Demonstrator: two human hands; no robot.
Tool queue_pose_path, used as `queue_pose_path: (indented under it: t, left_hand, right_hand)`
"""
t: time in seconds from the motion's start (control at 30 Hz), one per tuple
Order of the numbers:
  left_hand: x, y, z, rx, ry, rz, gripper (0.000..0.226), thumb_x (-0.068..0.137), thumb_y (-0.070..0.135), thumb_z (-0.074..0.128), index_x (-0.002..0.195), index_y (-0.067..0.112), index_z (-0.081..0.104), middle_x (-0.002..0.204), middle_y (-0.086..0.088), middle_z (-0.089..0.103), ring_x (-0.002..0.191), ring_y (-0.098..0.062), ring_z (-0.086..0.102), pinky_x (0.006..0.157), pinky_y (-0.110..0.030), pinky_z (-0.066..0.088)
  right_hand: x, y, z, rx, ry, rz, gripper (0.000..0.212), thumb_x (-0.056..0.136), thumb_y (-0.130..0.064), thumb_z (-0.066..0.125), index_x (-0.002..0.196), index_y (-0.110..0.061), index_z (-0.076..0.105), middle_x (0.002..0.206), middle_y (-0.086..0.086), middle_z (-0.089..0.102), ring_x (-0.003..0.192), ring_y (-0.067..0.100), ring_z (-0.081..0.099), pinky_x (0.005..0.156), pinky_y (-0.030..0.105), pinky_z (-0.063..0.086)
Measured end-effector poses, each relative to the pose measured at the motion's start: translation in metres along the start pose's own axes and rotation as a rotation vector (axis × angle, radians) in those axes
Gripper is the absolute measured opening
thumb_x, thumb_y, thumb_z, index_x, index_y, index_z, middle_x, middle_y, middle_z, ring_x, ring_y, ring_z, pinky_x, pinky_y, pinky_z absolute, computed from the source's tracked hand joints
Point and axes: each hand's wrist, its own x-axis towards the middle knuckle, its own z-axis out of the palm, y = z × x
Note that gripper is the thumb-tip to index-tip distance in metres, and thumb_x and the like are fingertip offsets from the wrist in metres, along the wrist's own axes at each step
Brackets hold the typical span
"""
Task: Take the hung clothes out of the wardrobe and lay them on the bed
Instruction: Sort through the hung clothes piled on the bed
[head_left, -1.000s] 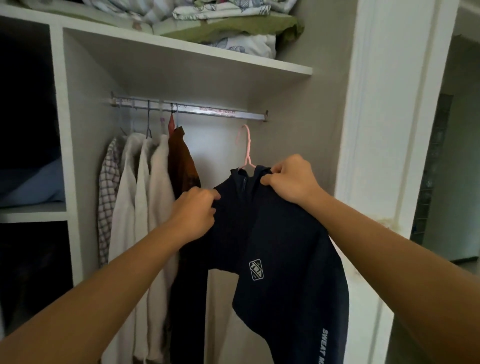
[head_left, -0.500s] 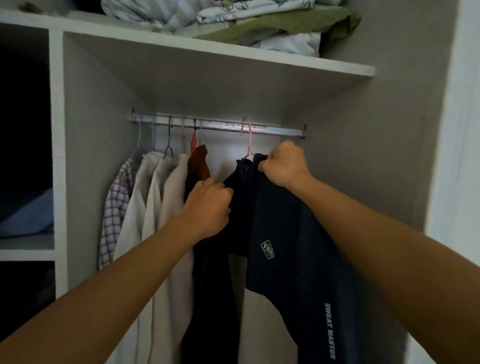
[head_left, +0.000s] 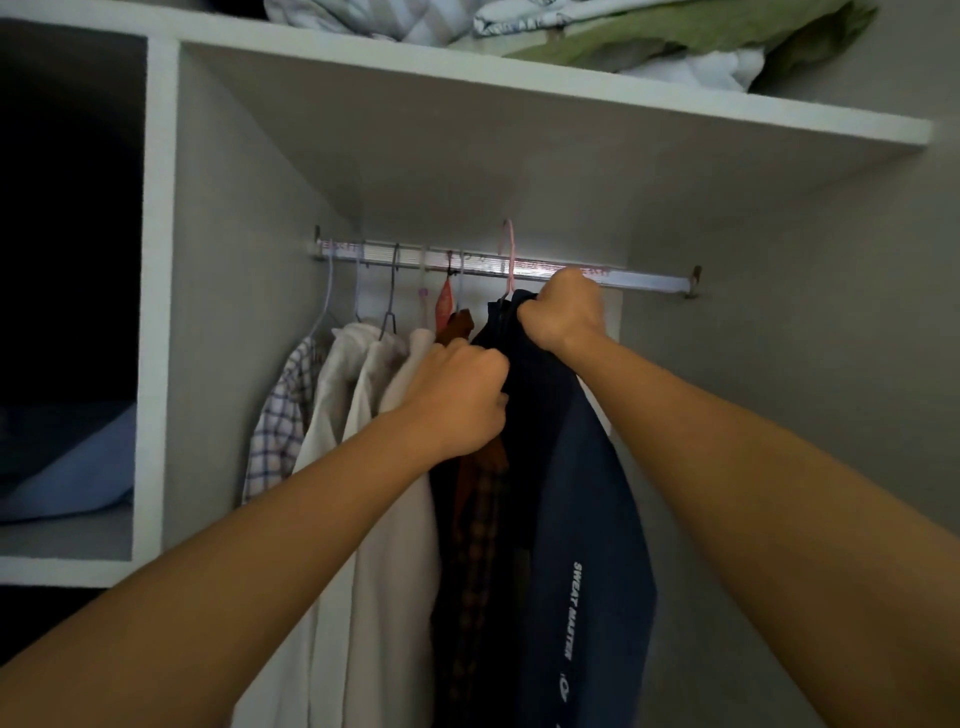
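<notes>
Head view, wardrobe: a person is reaching both bare arms into a white open-fronted wardrobe (head_left: 161, 322), toward a silver metal hanging rail (head_left: 639, 279) under its upper shelf.
Head view, garment: a dark navy sweatshirt with white lettering on the sleeve (head_left: 582, 519) is hanging at the rail on a thin pink wire hanger (head_left: 510, 254), whose hook is showing above the rail.
Head view, right hand: the right hand (head_left: 563, 309) is clenching its fingers on the sweatshirt's collar, just below the rail.
Head view, left hand: the left hand (head_left: 457, 397) is gripping the sweatshirt's dark fabric lower down, fingers curled tight.
Head view, other clothes: to the left on the rail, a rust-brown garment (head_left: 460, 325) is hanging just beside the sweatshirt, then pale cream shirts (head_left: 384, 519) and a checked white-and-purple shirt (head_left: 278, 426).
Head view, top shelf: folded green and white bedding (head_left: 675, 41) is lying on top of the wardrobe shelf.
</notes>
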Motion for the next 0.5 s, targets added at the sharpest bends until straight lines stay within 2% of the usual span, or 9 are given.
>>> queue_pose_path:
  t: [0.1, 0.23, 0.33, 0.43, 0.5]
  left_hand:
    - [0.002, -0.007, 0.004, -0.050, 0.029, -0.008, 0.019, 0.092, 0.023, 0.055, 0.102, 0.013, 0.068, 0.092, -0.006, 0.067, 0.094, -0.027, 0.056, 0.072, -0.033, 0.035]
    - [-0.002, -0.015, 0.010, -0.099, 0.063, 0.003, 0.020, 0.091, 0.022, 0.053, 0.087, 0.021, 0.073, 0.081, 0.002, 0.068, 0.086, -0.021, 0.058, 0.071, -0.031, 0.030]
    - [-0.007, -0.017, 0.013, -0.113, 0.077, 0.008, 0.024, 0.091, 0.020, 0.051, 0.079, 0.019, 0.072, 0.073, 0.003, 0.066, 0.080, -0.019, 0.058, 0.069, -0.029, 0.026]
    - [-0.010, -0.018, 0.014, -0.123, 0.086, -0.003, 0.027, 0.092, 0.020, 0.049, 0.078, 0.019, 0.072, 0.071, 0.003, 0.066, 0.079, -0.019, 0.057, 0.072, -0.028, 0.021]
    - [-0.013, -0.016, 0.014, -0.132, 0.084, -0.008, 0.026, 0.093, 0.021, 0.050, 0.079, 0.018, 0.072, 0.072, 0.002, 0.066, 0.079, -0.018, 0.057, 0.072, -0.028, 0.024]
  right_hand:
    - [0.006, -0.005, 0.017, 0.012, -0.008, 0.013, 0.040, 0.087, -0.010, 0.060, 0.057, -0.014, 0.034, 0.058, 0.004, 0.039, 0.050, 0.016, 0.038, 0.044, 0.024, 0.024]
    - [0.009, -0.008, 0.037, 0.033, -0.021, 0.057, 0.037, 0.087, -0.009, 0.060, 0.059, -0.012, 0.037, 0.063, 0.004, 0.043, 0.053, 0.015, 0.042, 0.044, 0.023, 0.027]
    - [0.006, -0.004, 0.048, 0.060, -0.032, 0.081, 0.036, 0.087, -0.008, 0.062, 0.060, -0.012, 0.039, 0.064, 0.004, 0.044, 0.054, 0.015, 0.044, 0.043, 0.023, 0.029]
    - [-0.001, 0.002, 0.056, 0.082, -0.048, 0.084, 0.034, 0.085, -0.011, 0.065, 0.061, -0.012, 0.041, 0.065, 0.004, 0.046, 0.055, 0.015, 0.046, 0.043, 0.023, 0.029]
    - [-0.006, 0.006, 0.056, 0.106, -0.056, 0.082, 0.034, 0.085, -0.014, 0.066, 0.060, -0.012, 0.042, 0.063, 0.004, 0.047, 0.054, 0.015, 0.047, 0.043, 0.022, 0.029]
